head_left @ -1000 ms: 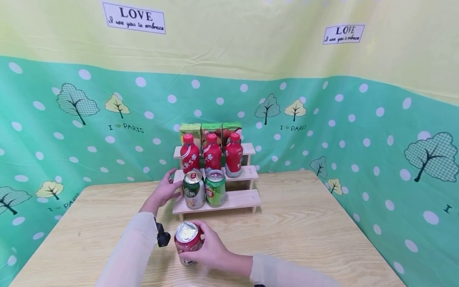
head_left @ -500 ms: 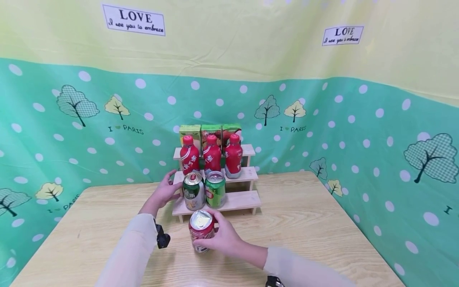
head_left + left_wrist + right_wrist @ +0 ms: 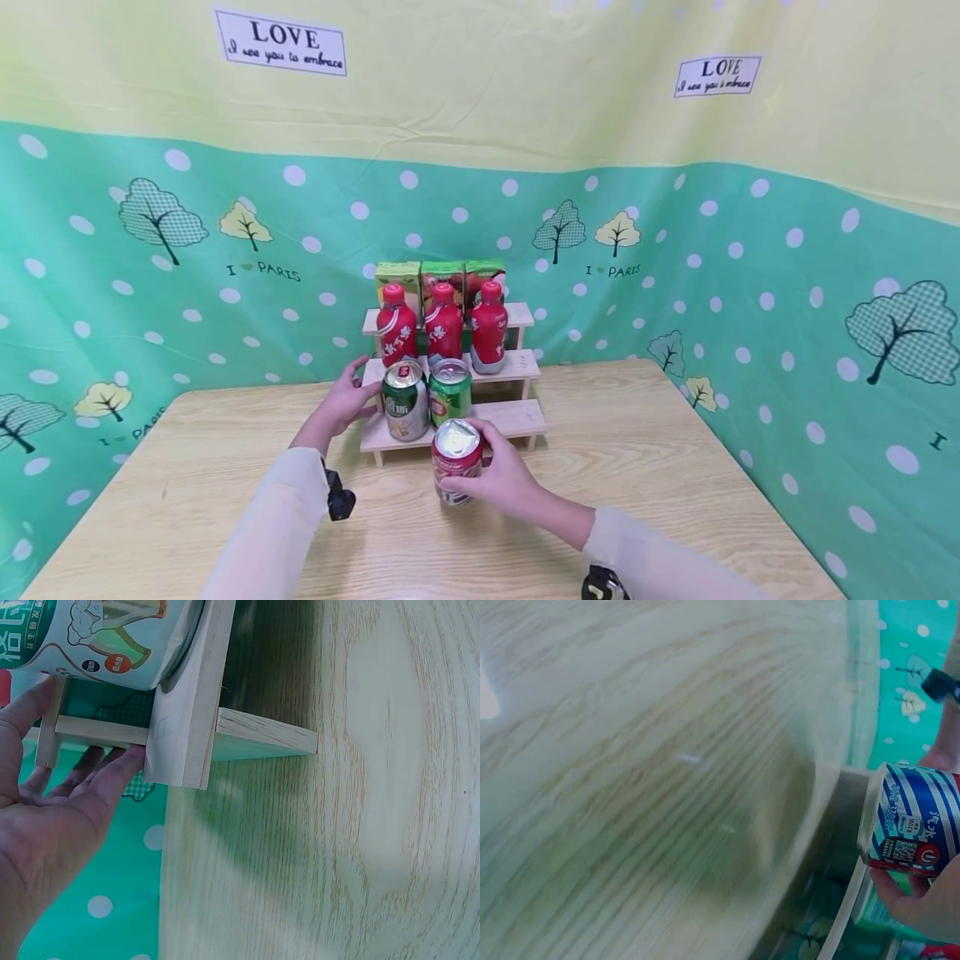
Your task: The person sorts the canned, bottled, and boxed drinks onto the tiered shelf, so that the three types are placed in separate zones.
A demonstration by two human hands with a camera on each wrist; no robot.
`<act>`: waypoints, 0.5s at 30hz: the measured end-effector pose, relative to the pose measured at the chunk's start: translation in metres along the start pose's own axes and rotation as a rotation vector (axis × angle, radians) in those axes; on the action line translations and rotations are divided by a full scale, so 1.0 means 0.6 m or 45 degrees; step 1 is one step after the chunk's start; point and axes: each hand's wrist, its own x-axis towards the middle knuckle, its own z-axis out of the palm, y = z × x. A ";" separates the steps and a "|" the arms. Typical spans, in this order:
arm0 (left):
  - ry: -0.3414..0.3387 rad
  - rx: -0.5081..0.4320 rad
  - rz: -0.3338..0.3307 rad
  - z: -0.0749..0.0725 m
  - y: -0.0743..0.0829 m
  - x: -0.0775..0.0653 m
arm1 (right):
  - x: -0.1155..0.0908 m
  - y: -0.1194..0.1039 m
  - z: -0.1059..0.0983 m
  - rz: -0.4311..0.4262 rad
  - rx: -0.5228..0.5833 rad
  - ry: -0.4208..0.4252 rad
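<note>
My right hand (image 3: pixel 512 482) grips a red soda can (image 3: pixel 454 468) around its side, thumb in front. The can is upright, in front of the lowest step of a small wooden tiered rack (image 3: pixel 510 415), overlapping the step in the head view. Its blue-striped label side shows in the right wrist view, where the can (image 3: pixel 913 821) lies at the right edge. At the rack's left end, my left hand (image 3: pixel 345 406) rests with spread fingers; in the left wrist view its fingertips are right at the wood. On the lowest step stand a green-and-white can (image 3: pixel 406 404) and a green can (image 3: pixel 450 398).
Red bottles (image 3: pixel 489 329) line the middle step. Behind them, juice cartons (image 3: pixel 484 279) stand on the top step. The wooden table (image 3: pixel 637 467) extends to both sides, and a green-and-yellow printed cloth (image 3: pixel 450 217) hangs behind and at the sides.
My right hand has carried the red soda can away from me and to the right, up near the rack's lowest step. The left hand has stayed at the rack's left end.
</note>
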 end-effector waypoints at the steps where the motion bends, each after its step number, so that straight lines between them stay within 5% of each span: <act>1: 0.000 0.000 0.000 0.000 0.000 0.001 | 0.000 0.001 -0.005 -0.007 0.000 0.006; 15: -0.002 0.013 -0.013 0.000 0.004 0.001 | 0.006 0.008 -0.066 -0.008 -0.070 0.158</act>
